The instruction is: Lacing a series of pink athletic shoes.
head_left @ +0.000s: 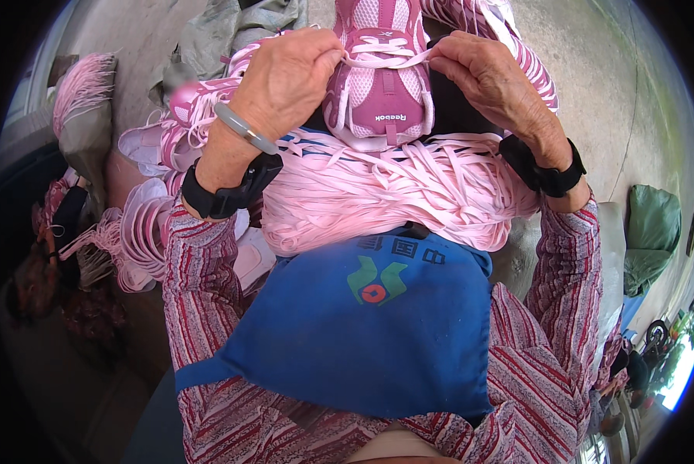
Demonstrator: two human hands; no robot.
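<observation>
The pink sports shoe point(378, 73) rests toe-toward-the-person on a thick bundle of pale pink laces point(393, 189), which lies across the lap above a blue apron point(362, 325). This placement keeps the shoe's eyelet rows facing up and loose laces within reach.

The left hand point(289, 73) and the right hand point(490, 77) sit on opposite sides of the shoe, wrists raised, fingers curled inward. Each grip is closed to a pinch: thumb and forefinger hold 1 end of a pale pink lace point(382, 60) that spans the shoe's upper, drawn taut between both hands.

Each wrist carries a black wrist strap point(223, 193); the left also carries a pale green bangle point(245, 130). More pink shoes point(181, 120) lie beyond the left forearm, on the person's left.
</observation>
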